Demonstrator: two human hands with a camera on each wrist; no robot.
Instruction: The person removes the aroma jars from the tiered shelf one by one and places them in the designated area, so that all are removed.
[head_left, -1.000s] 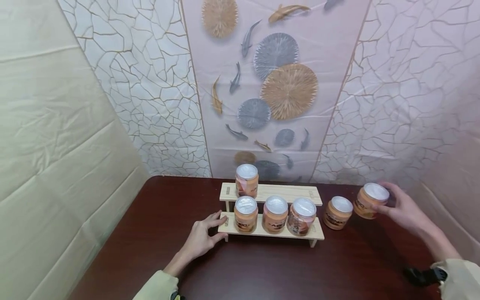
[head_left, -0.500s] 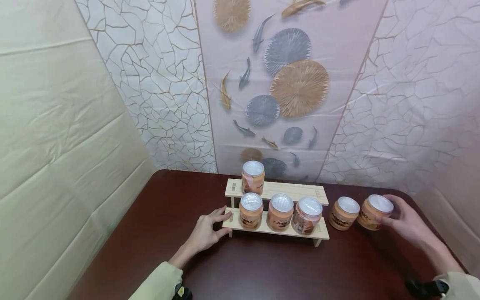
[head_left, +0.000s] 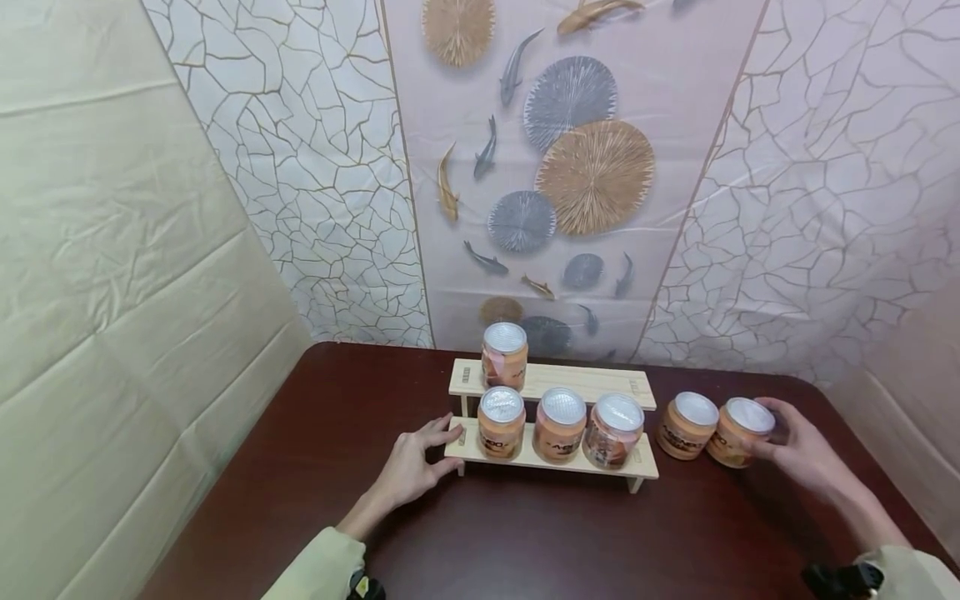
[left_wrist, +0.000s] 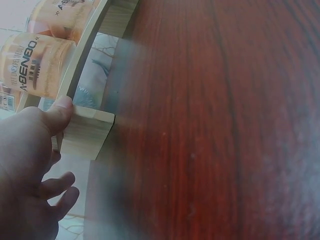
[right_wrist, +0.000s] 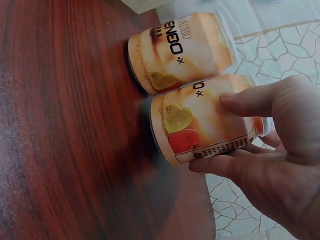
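Note:
My left hand (head_left: 411, 462) pinches the left end of the lower shelf of a two-step wooden rack (head_left: 467, 443). In the left wrist view its thumb (left_wrist: 61, 111) lies on the shelf's edge. Several orange-labelled jars with silvery lids stand on the rack: one jar (head_left: 505, 358) on the upper step, the left jar (head_left: 501, 435), middle jar (head_left: 558, 437) and right jar (head_left: 612, 442) on the lower. At the right my right hand (head_left: 798, 446) grips another such jar (right_wrist: 200, 122) around its side. That jar stands close against a neighbouring jar (right_wrist: 177, 52) on the table.
The dark red-brown wooden table (head_left: 510, 533) has a rounded back right corner. A patterned cloth (head_left: 592, 183) with fish and round leaves hangs behind it. Pale cloth walls (head_left: 150, 275) rise at both sides. The upper step (head_left: 577, 383) is bare right of its jar.
My right hand has brought its jar down and, in the last half second, left against the neighbouring jar. My left hand stays on the rack's end. The head view has shifted slightly.

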